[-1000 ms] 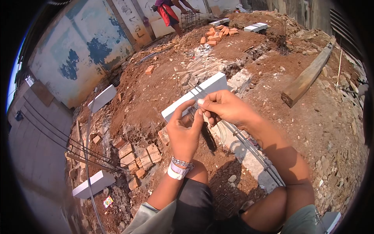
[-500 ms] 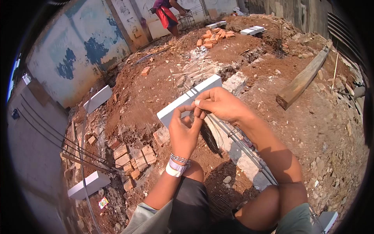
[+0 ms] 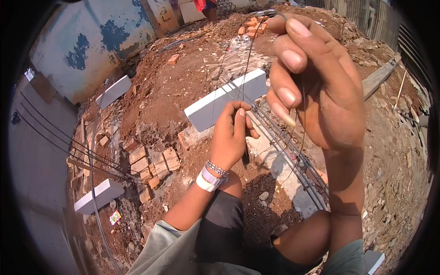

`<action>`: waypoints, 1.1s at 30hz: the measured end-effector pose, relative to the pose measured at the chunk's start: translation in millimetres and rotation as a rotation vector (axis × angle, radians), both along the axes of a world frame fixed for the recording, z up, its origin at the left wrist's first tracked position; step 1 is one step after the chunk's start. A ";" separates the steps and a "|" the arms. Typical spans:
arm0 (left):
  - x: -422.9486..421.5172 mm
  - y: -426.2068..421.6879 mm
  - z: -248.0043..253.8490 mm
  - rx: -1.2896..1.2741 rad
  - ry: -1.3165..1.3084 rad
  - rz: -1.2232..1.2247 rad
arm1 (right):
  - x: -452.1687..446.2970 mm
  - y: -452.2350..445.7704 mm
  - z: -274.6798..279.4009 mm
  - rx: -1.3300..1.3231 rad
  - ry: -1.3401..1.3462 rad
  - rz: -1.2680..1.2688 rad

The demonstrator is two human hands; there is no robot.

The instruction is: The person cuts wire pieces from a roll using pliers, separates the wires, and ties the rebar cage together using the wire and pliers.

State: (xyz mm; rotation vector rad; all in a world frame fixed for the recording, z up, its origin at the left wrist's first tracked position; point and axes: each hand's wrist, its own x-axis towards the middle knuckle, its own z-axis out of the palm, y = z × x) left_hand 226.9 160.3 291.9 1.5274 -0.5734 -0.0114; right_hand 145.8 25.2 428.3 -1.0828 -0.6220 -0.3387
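My right hand [image 3: 327, 87] is raised close to the camera, thumb and forefinger pinched on a thin dark tie wire [image 3: 250, 52]. Its other fingers are curled. The wire bends at those fingertips and runs down toward my left hand [image 3: 230, 133], whose fingers are closed on wire above the steel bars. A dark bit of wire bundle [image 3: 246, 155] shows below the left hand; the rest is hidden. Long steel bars [image 3: 306, 179] with cross ties slant from a white block [image 3: 204, 120] down toward my knee.
Broken bricks [image 3: 145, 166] lie at left, near more white blocks [image 3: 101, 196]. Loose rods [image 3: 94, 169] run along the left side. A timber beam [image 3: 381, 77] rests at right. Orange bricks [image 3: 252, 28] and a person in red [image 3: 205, 5] are at the back.
My right hand has risen from the bars toward the camera, drawing a wire up with it. My left hand has shifted slightly right and down, and the view has tilted a little downward.
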 end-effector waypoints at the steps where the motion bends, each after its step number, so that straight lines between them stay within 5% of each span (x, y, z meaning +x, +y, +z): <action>1: 11.0 3.7 -5.9 -0.010 -0.010 0.026 | -12.2 -20.1 8.7 -0.037 -0.083 0.073; 8: 37.7 64.8 18.2 -0.286 -0.136 0.229 | -42.9 -130.1 45.3 0.118 -0.296 0.320; 11: 45.6 74.7 7.1 -0.022 -0.369 0.173 | -46.8 -143.7 49.3 0.037 -0.242 0.274; 17: 65.8 71.5 -106.9 0.402 -0.899 0.348 | -50.6 -126.6 42.6 0.048 -0.332 0.143; 19: 78.1 91.5 -178.4 0.581 -0.991 0.153 | -50.1 -111.3 38.3 0.113 -0.335 0.108; 21: 62.7 106.3 -229.2 1.002 -0.851 -0.217 | -53.6 -109.3 34.2 0.123 -0.361 -0.032; 23: 15.2 98.2 -233.6 0.727 -0.930 -0.407 | -56.6 -123.3 28.1 0.020 -0.465 -0.183; 26: -33.0 96.8 -258.2 0.840 -0.694 -0.652 | -63.5 -126.7 21.6 -0.035 -0.426 -0.282; 33: -3.8 82.6 -287.1 0.897 -0.141 -0.513 | -61.2 -114.2 16.4 -0.101 -0.333 -0.676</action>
